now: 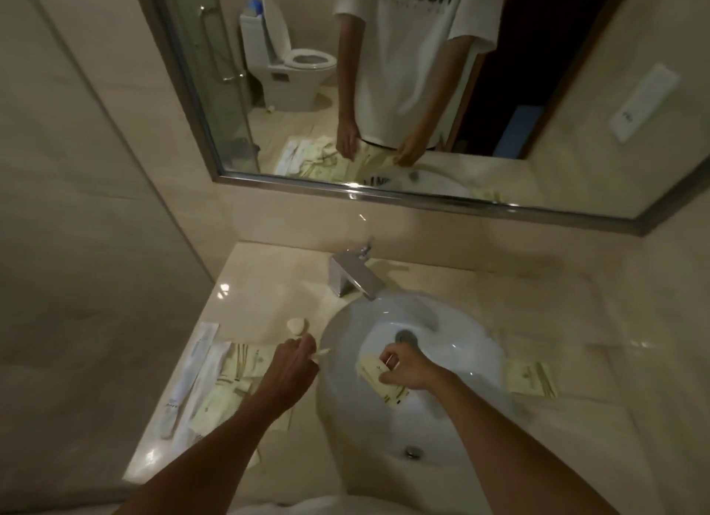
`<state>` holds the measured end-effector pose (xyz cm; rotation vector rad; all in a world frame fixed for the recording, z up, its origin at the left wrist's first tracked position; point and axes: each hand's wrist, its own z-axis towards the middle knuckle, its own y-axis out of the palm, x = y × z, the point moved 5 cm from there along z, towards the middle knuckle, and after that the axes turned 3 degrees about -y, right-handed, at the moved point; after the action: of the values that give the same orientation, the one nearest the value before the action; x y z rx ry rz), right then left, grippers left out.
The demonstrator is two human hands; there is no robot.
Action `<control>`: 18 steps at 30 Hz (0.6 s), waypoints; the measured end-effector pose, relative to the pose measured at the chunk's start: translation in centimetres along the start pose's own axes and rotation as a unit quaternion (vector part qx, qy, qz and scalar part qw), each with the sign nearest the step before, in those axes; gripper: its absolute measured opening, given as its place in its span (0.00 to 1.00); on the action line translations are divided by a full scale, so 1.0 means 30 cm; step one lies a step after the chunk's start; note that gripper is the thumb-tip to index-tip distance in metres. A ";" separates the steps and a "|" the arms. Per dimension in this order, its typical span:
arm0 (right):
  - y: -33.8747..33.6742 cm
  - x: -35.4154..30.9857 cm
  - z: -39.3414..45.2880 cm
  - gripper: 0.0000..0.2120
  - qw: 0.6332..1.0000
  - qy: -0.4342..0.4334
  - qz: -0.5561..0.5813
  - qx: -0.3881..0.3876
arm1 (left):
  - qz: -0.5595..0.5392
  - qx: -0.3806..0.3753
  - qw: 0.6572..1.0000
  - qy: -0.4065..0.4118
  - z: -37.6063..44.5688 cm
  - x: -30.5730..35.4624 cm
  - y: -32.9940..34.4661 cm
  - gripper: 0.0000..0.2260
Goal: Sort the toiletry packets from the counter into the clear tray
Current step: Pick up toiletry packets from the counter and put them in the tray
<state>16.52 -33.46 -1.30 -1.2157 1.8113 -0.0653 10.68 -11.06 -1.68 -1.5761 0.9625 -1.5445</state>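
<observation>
Right hand fingers pinching packet over sink, left hand pinching small packet

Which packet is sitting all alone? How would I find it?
Start at the round white sink in the middle of the counter. Look just past its right rim: one pale yellow packet lies flat there. It is alone on that side, while the others are heaped left of the sink.
</observation>
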 end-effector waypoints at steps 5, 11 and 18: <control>-0.196 0.216 -0.104 0.14 0.996 0.022 0.024 0.085 | -0.032 -0.055 0.997 0.039 0.130 0.268 0.091 0.04; -0.242 0.220 -0.117 0.07 0.990 -0.007 0.020 0.137 | -0.042 -0.052 0.997 0.028 0.150 0.278 0.097 0.04; -0.456 0.458 -0.244 0.11 0.971 0.012 0.004 0.239 | -0.082 -0.096 0.992 0.014 0.247 0.531 0.191 0.07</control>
<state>19.79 -53.83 0.69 -0.8644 1.6887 -0.4859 18.01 -27.88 0.45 -1.8117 1.0458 -1.6295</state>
